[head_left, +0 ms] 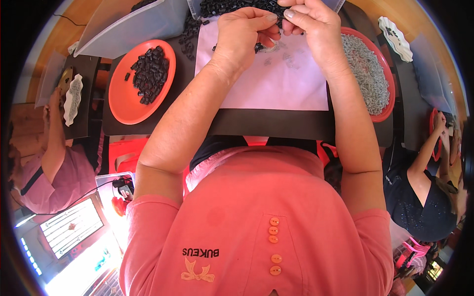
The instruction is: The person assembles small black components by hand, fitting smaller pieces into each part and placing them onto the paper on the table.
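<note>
both hands (274, 24) pinched small black parts (258, 47) over white sheet (271, 84) | risk: loose grip drops part into black heap (232, 6)

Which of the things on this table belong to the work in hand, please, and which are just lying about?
In use:
left hand and right hand, pinching small parts together
white sheet
loose black pieces
orange plate of black pieces
orange plate of grey parts

Lying about:
white scalloped dish
clear tray

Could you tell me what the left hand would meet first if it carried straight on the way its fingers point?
Probably the right hand: the left hand points right, its fingertips nearly touching it already, above the white sheet.
</note>
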